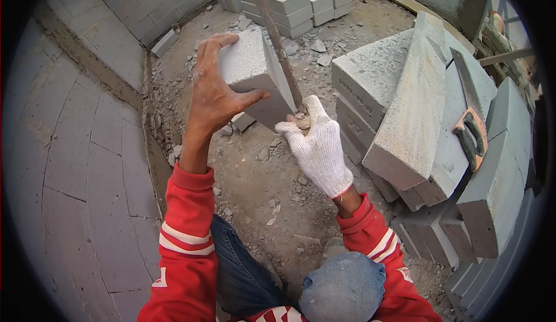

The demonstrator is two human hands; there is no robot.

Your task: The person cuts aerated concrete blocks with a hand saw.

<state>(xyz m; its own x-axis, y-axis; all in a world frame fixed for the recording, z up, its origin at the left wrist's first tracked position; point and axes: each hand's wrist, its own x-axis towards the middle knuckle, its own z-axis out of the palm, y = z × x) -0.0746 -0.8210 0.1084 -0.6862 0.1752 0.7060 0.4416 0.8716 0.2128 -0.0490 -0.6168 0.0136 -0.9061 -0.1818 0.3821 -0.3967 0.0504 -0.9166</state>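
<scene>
My bare left hand (pixel 214 81) grips a light grey concrete block (pixel 249 61), fingers over its far top edge and thumb along the near edge. The block stands tilted in front of me. My right hand (pixel 314 151), in a white knitted glove, is closed around the wrapped, pale end of a long, narrow brown bar (pixel 272 26). From my fist the bar slants up and away, passing right beside the block's right side. What kind of tool it is, I cannot tell.
Stacked concrete blocks (pixel 405 119) rise close on my right, with a handsaw (pixel 472 131) lying on them. More blocks (pixel 284 3) sit at the back. A block wall (pixel 87 194) runs along my left. Rubble (pixel 263 154) covers the dirt floor.
</scene>
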